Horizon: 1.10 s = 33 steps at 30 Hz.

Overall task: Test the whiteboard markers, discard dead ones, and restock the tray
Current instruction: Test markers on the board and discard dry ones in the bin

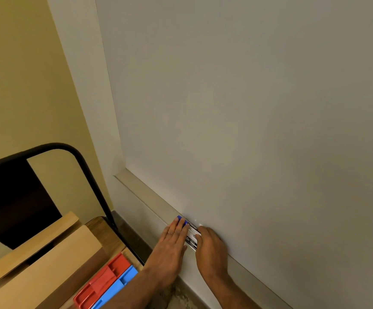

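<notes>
Resting low centre of frame, both hands, left hand [174,240] and right hand [210,243], loosely pinch the blue-capped marker [191,235] lying lengthwise along the tray [141,192], cap pointing up-left.

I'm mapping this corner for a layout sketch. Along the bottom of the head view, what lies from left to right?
Cardboard box → red tray → blue tray → left hand → marker → right hand → whiteboard.
</notes>
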Motion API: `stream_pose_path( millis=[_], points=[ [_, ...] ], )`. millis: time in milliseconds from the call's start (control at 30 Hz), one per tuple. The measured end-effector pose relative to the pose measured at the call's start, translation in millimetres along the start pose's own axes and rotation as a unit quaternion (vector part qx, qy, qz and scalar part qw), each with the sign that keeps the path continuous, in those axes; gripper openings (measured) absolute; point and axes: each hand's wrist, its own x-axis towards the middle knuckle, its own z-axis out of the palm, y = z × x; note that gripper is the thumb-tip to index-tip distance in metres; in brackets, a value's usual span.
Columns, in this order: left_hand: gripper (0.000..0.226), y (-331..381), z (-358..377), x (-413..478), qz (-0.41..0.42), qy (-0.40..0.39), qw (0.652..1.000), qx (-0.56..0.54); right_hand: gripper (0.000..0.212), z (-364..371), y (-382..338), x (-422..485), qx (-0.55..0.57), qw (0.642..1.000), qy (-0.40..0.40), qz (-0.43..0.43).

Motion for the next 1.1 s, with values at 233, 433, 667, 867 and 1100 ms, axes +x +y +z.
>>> stream_pose_path(
  millis=[233, 433, 667, 867, 1100],
  points=[
    [0.079, -2.2, 5.1, 11.4, 0.005, 0.022, 1.0, 0.021, 0.056, 3.6, 10.5, -3.2, -0.045, 0.998, -0.005, -0.043],
    [0.063, -2.1, 13.8, 16.3, 0.009, -0.011, 1.0, 0.02, 0.053, 1.6, 22.2, -16.2, -0.041, 0.998, 0.023, -0.048],
    [0.083, 8.4, 11.7, 19.7, 0.052, 0.044, 0.998, -0.002, 0.055, -6.6, 30.8, -30.7, -0.039, 0.998, 0.029, -0.037],
    [0.061, 25.3, 9.7, 11.7, 0.043, 0.055, 0.997, -0.021, 0.025, -21.8, 38.3, -49.9, -0.015, 0.996, 0.082, -0.043],
    [0.088, 50.8, 11.7, -6.8, 0.062, 0.045, 0.996, -0.047, 0.064, -60.2, 37.0, -79.4, -0.019, 0.991, 0.129, -0.025]
  ],
)
